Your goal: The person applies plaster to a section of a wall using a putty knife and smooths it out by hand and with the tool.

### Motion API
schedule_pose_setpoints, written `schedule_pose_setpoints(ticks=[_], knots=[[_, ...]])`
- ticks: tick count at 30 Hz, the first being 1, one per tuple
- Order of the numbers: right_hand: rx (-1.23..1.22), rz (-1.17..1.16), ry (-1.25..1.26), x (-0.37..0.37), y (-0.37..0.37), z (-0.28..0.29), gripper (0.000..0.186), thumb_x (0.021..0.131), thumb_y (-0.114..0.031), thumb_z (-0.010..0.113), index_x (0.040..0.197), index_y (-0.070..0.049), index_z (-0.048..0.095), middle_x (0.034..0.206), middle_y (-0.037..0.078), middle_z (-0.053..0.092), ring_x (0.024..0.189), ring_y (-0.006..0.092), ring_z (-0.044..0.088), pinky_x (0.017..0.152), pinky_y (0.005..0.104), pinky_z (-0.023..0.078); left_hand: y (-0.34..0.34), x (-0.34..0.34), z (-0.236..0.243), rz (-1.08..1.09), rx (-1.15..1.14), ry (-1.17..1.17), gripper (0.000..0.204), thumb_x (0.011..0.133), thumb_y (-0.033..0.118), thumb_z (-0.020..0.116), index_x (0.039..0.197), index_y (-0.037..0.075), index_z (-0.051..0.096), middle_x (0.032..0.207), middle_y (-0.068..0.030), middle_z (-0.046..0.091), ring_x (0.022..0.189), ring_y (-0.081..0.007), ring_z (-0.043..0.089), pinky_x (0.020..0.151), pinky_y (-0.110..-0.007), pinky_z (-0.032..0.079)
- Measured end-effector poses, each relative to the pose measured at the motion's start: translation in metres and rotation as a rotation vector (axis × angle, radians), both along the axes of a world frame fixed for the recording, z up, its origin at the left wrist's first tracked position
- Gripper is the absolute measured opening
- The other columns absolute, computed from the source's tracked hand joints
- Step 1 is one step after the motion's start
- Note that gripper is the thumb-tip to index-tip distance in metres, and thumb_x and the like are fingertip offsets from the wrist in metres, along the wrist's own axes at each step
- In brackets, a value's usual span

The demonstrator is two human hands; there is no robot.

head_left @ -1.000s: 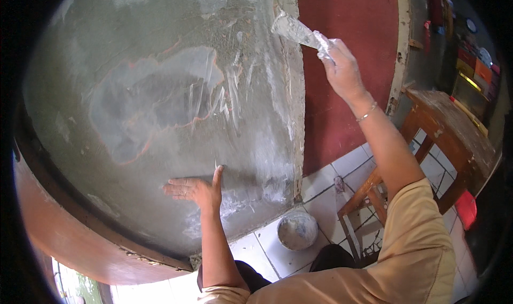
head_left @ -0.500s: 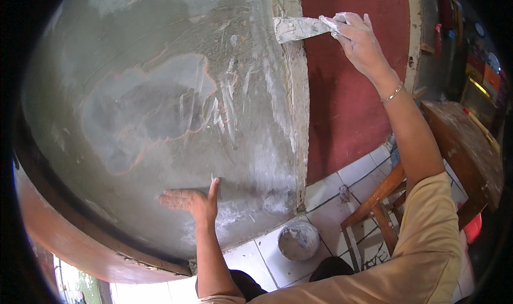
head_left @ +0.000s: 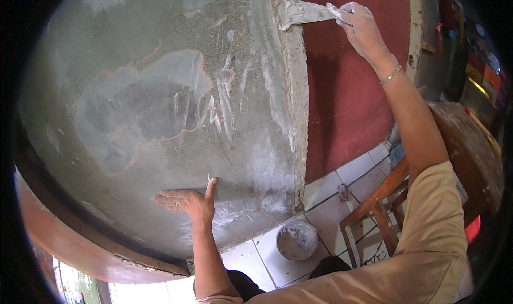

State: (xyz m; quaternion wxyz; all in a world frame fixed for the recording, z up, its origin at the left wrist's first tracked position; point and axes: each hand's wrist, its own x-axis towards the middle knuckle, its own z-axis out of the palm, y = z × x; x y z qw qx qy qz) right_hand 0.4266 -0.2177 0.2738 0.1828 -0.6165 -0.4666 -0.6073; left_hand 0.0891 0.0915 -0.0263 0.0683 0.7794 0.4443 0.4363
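Note:
At the upper right, my right hand (head_left: 363,30) is wrapped round the handle end of a putty knife (head_left: 312,13) smeared with white filler. Its wide blade end lies against the rough, pale corner edge (head_left: 293,79) of the grey plastered wall (head_left: 176,165). Whitish paste clings to my right fingers. Lower down, my left hand (head_left: 189,203) rests on the plaster with its fingers stretched out to the left and the thumb up. Nothing is held in it. A smooth, shiny patch (head_left: 144,106) and white streaks mark the wall above it.
A tub of pale paste (head_left: 297,241) stands on the white tiled floor (head_left: 256,264) below. Right of the corner is a red wall face (head_left: 347,90). A wooden chair or stool frame (head_left: 374,213) and a worn wooden table (head_left: 470,143) stand at the right. A brown frame (head_left: 80,229) curves along the lower left.
The putty knife and my right hand have moved a little upward along the corner edge. My left hand stays flat against the wall.

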Motion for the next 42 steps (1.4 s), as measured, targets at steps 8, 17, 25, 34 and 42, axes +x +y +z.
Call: schedule_pose_setpoints(ticks=[8,17,25,34,42], knots=[[0.071,0.246,0.198,-0.041,-0.012,-0.013,0.020,0.082,0.000,0.059,0.101,-0.002,0.065,0.095,0.012,0.058,0.092,0.0277,0.058,0.086,0.0333,0.045,0.001,-0.002,0.001,-0.022,-0.009,0.003,0.143,0.069,0.070,0.066,0.128,-0.019,-0.029,0.130,-0.0506,-0.027,0.125,-0.0612,-0.028,0.098,-0.069,-0.015],[0.023,-0.112,-0.172,-0.058,0.005,-0.014,0.021,0.082,-0.004,0.060,0.102,-0.007,0.066,0.103,0.009,0.057,0.100,0.0273,0.055,0.101,0.0490,0.034,0.000,-0.003,-0.001,-0.019,0.041,-0.013,0.143,0.070,0.070,0.066,0.128,-0.019,-0.029,0.130,-0.0503,-0.028,0.125,-0.0603,-0.029,0.099,-0.068,-0.017],[0.113,-0.080,-0.028,-0.014,-0.045,-0.007,0.018,0.082,-0.004,0.060,0.099,-0.002,0.065,0.093,0.011,0.060,0.092,0.0304,0.057,0.084,0.0386,0.044,-0.006,0.000,0.005,0.003,0.008,-0.005,0.143,0.069,0.068,0.069,0.130,-0.018,-0.028,0.132,-0.0490,-0.027,0.126,-0.0612,-0.026,0.100,-0.068,-0.013],[0.020,0.108,-0.044,-0.036,0.012,0.019,0.013,0.077,0.000,0.061,0.090,0.001,0.063,0.089,0.013,0.059,0.088,0.0309,0.057,0.079,0.0381,0.045,-0.002,-0.002,0.003,-0.035,-0.026,-0.004,0.144,0.069,0.072,0.065,0.128,-0.020,-0.028,0.130,-0.0501,-0.029,0.124,-0.0603,-0.030,0.099,-0.069,-0.016],[0.055,0.019,0.221,-0.034,-0.033,0.005,0.017,0.081,-0.002,0.058,0.097,0.001,0.062,0.094,0.013,0.058,0.090,0.0288,0.058,0.082,0.0341,0.045,-0.008,0.000,0.007,-0.033,-0.049,-0.012,0.144,0.068,0.072,0.066,0.128,-0.019,-0.029,0.131,-0.0493,-0.029,0.125,-0.0592,-0.031,0.100,-0.068,-0.016]])
